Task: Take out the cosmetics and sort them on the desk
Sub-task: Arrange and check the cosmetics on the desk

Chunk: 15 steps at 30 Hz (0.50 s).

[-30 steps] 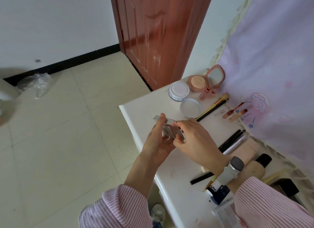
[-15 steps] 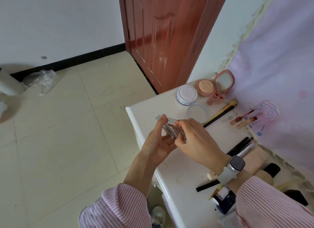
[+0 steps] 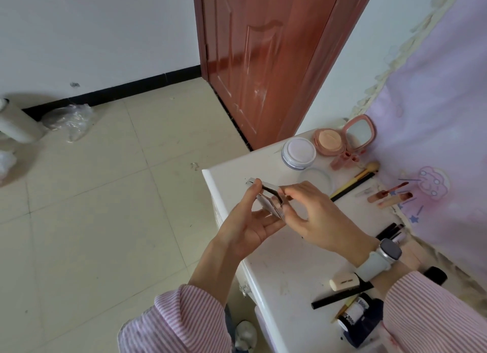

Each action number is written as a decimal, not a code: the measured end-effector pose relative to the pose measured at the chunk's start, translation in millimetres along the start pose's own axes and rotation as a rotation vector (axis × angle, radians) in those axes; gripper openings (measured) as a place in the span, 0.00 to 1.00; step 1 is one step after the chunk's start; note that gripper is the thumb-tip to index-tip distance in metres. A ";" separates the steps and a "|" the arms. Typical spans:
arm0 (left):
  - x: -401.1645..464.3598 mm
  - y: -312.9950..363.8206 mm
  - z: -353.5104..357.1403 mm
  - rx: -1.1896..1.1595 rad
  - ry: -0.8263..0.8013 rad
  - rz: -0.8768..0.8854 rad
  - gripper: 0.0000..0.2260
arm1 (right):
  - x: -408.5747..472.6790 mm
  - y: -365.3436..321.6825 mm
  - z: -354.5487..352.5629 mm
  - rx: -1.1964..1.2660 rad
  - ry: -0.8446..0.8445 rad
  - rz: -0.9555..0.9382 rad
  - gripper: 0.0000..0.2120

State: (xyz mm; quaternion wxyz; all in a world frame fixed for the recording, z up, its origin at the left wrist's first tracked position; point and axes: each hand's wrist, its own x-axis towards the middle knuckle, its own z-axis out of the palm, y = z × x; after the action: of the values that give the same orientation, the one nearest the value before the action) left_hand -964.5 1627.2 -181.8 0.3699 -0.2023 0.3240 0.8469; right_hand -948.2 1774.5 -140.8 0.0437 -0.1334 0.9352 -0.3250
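Silver, the flat hinged metal-look compact case (image 3: 268, 198) is gripped by the left hand (image 3: 253, 221) while the right hand (image 3: 320, 215) pinches its edge above the white desk (image 3: 284, 268).

A silvery, mirror-bright hinged case (image 3: 266, 198) is held over a white desk (image 3: 276, 271) with a smooth, faintly scuffed painted top. A glossy reddish-brown wooden door (image 3: 266, 60) is seen behind, beside pale, smooth floor tiles (image 3: 105, 194). Soft matt lilac cloth (image 3: 442, 115) is hung at the side. A clear plastic jar (image 3: 298, 154) and a glossy pink plastic compact (image 3: 342, 136) with a mirror are shown; a crinkled transparent plastic bag (image 3: 69, 119) is seen on the floor.
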 end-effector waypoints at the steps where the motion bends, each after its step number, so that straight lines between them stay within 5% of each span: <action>1: -0.3 1.0 0.2 0.017 -0.010 0.001 0.21 | 0.6 -0.3 0.8 0.033 -0.042 -0.016 0.09; 8: 5.5 7.5 -6.8 -0.084 -0.059 -0.083 0.20 | 11.2 9.0 -1.5 0.059 -0.066 0.009 0.10; 15: 11.1 17.5 -16.2 -0.021 -0.097 -0.197 0.19 | 28.7 16.9 -0.1 -0.037 0.150 0.044 0.06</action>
State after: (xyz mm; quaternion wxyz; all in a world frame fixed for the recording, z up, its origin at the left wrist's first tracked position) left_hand -983.2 1612.4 -192.8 0.4646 -0.1959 0.2755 0.8185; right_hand -979.4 1779.3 -151.0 -0.0220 -0.0889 0.9445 -0.3156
